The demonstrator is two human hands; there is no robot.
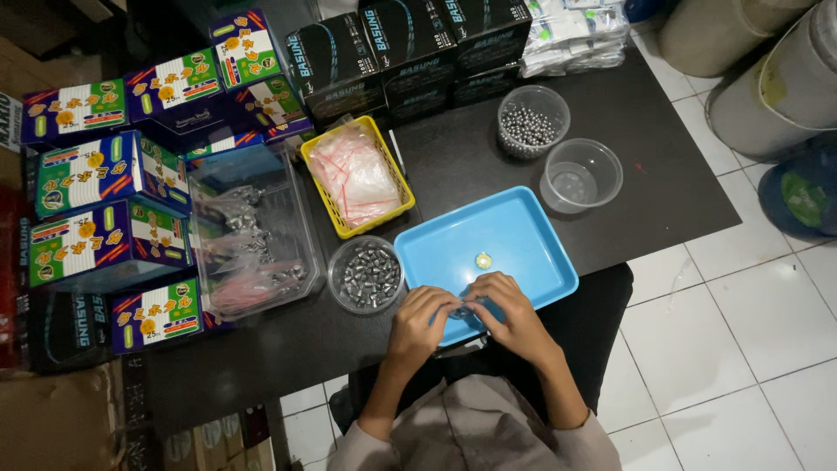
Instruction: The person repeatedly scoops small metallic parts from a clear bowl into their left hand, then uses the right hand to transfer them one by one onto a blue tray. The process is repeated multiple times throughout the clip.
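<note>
While both meet, left hand (420, 321) and right hand (510, 314) pinch over blue tray (523, 228).

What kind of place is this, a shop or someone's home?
Probably a small packing workspace, perhaps at home: stacked cartons, a round tub of small metal pieces, a yellow basket of little plastic bags on a dark table.

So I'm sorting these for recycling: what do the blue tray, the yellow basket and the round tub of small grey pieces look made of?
Blue tray: probably plastic, smooth with a soft sheen.
Yellow basket: likely moulded plastic, with lattice walls.
Round tub: clear plastic, see-through.
Grey pieces: apparently metal, dull grey glints.
</note>
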